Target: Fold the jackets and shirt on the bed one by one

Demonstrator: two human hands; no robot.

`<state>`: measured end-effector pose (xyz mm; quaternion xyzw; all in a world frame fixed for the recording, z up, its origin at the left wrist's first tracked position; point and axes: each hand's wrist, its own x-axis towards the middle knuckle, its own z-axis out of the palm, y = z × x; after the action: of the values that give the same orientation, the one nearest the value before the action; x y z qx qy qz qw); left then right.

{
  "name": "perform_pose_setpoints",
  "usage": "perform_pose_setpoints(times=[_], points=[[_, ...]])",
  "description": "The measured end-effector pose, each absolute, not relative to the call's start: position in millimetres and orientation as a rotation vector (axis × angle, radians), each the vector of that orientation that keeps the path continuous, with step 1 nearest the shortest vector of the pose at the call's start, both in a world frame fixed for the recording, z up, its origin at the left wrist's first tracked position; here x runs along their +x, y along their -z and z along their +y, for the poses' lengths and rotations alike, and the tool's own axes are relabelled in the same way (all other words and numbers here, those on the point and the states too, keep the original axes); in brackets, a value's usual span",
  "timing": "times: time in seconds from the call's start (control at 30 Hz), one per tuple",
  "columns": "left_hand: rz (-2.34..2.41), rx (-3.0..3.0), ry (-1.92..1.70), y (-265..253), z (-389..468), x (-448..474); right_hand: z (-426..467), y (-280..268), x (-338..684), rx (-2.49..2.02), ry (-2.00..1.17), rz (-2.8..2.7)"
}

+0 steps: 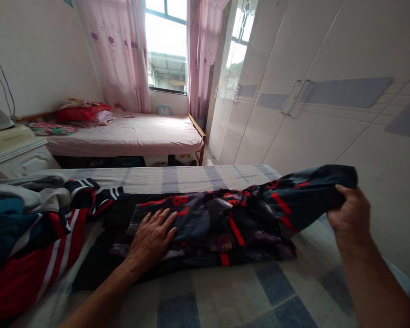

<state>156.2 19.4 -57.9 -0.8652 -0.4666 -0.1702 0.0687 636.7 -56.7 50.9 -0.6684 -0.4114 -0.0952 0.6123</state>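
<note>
A dark patterned pair of trousers (194,218) with red lettering and red stripes lies lengthwise across the bed in front of me. My left hand (153,234) rests flat on its left end, near the gathered waistband, with the fingers spread. At the right, my right hand (350,209) grips the far end of a leg and holds it raised off the sheet. Black cloth (95,259) lies under the trousers on the left side. The fingertips of my right hand are partly hidden behind the fabric.
A heap of clothes (54,228), red, teal and grey, lies at the left on the checked bedsheet (218,291). White wardrobe doors (328,123) stand along the right. Beyond is another bed (150,132) with red bedding (82,114), below a window with pink curtains (123,50).
</note>
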Motion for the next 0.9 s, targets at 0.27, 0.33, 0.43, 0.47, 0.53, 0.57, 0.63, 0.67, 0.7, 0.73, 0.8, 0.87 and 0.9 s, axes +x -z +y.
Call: perform_pose_setpoints(times=[0.27,0.33,0.43,0.47,0.53,0.57,0.63,0.67,0.7,0.73,0.8,0.87,0.9], points=[[-1.402,-2.597,0.512,59.2,19.7,156.1,-104.6,-37.1,486.9,-1.614,-0.1,-1.776],[-1.402,-2.595,0.515,59.5,19.9,156.2,-106.9,-33.2,474.3,-1.606,-0.358,-2.047],[-1.399,-2.6,0.544,60.1,20.1,155.9,-104.4,-31.5,474.0,-1.627,-0.208,-1.846],[-1.397,-2.601,0.552,60.4,20.1,155.7,-102.2,-31.2,475.9,-1.621,-0.076,-1.731],[-1.402,-2.601,0.556,60.7,20.3,155.3,-96.4,-30.2,479.0,-1.575,0.163,-1.592],[-1.407,-2.6,0.549,60.8,20.3,155.2,-93.2,-29.2,479.7,-1.548,0.26,-1.571],[-1.415,-2.599,0.524,60.4,20.2,155.5,-87.1,-26.0,480.0,-1.518,0.417,-1.584],[-1.415,-2.599,0.511,59.9,20.1,155.7,-84.3,-23.7,479.7,-1.52,0.479,-1.606],[-1.414,-2.599,0.5,59.3,19.9,156.1,-81.7,-20.6,479.3,-1.532,0.524,-1.643],[-1.414,-2.598,0.492,58.6,19.7,156.5,-79.3,-16.4,478.7,-1.55,0.55,-1.695],[-1.418,-2.594,0.482,57.1,19.2,157.1,-75.2,-4.2,476.3,-1.627,0.525,-1.829],[-1.422,-2.592,0.481,56.2,19.0,157.4,-73.0,11.9,471.2,-1.747,0.363,-2.009],[-1.424,-2.594,0.481,56.1,19.0,157.3,-72.9,20.1,467.8,-1.811,0.253,-2.085]])
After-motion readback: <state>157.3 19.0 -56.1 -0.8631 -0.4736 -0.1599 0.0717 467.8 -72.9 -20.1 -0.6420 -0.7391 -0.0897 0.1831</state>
